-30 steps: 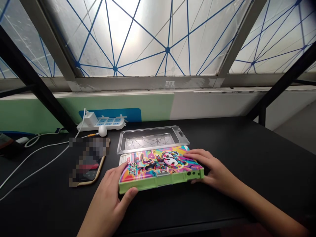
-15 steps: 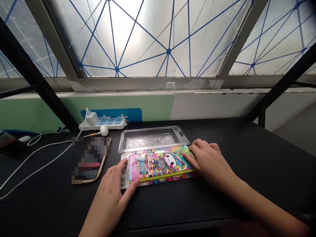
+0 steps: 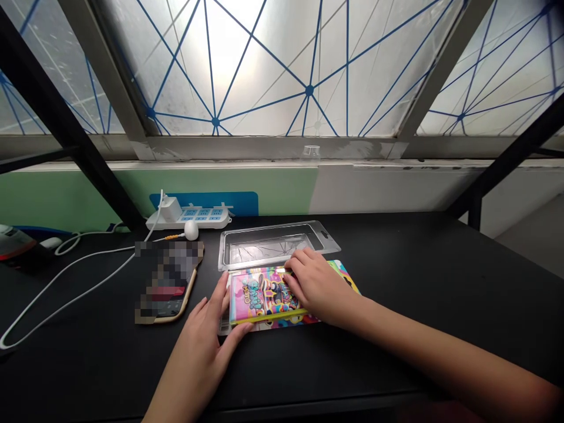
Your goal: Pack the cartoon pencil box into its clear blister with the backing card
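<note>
A colourful pencil case [image 3: 259, 296] with a cartoon print and a yellow-green front edge lies flat on a printed backing card [image 3: 343, 271]. My left hand [image 3: 211, 335] holds the case's left end, thumb at the front corner and index finger along the left side. Over the middle of the case lies my right hand [image 3: 321, 288], its fingers curled to the far edge and the thumb on the lid, hiding the right part of the print. Just behind the case sits a clear plastic blister shell [image 3: 229, 252].
To the left lies a phone [image 3: 194, 288] in a tan case, its screen blurred out. Behind it are a white power strip [image 3: 215, 218], a round white plug [image 3: 191, 230] and a white cable [image 3: 66, 271]. Black slanted bars [image 3: 88, 158] flank the black desk [image 3: 440, 276].
My right hand has moved left along the pencil case, from its right end to the middle. My left hand stays at the left end. The view has shifted slightly.
</note>
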Tool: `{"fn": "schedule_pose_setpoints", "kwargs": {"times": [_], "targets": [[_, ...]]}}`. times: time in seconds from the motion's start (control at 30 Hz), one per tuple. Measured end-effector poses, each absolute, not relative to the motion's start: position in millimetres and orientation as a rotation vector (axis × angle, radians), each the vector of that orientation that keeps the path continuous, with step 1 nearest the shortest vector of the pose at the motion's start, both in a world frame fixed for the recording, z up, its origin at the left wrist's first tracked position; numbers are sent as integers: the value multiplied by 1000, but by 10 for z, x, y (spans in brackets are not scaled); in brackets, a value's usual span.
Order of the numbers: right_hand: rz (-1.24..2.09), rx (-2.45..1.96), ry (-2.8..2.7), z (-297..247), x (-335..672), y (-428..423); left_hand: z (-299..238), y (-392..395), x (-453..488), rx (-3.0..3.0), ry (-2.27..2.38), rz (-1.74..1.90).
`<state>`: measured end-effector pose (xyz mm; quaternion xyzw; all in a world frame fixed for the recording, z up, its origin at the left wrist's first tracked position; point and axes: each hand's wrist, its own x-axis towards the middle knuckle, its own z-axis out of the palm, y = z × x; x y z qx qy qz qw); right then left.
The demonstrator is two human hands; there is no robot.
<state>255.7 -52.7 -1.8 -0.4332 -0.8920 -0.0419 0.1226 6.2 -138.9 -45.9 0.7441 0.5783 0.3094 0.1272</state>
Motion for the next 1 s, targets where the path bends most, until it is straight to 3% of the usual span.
{"fn": "schedule_pose_setpoints", "kwargs": {"times": [0.57, 0.73, 1.0], "targets": [[-334, -778, -2226, 29, 2657, -568, -318, -1380, 11, 2020, 1601, 823], [-224, -495, -2532, 254, 2993, -892, -253, -1367, -91, 1909, 1627, 783], [282, -1104, -2685, -161, 3805, -907, -330, -1340, -158, 1918, 1720, 675]]}}
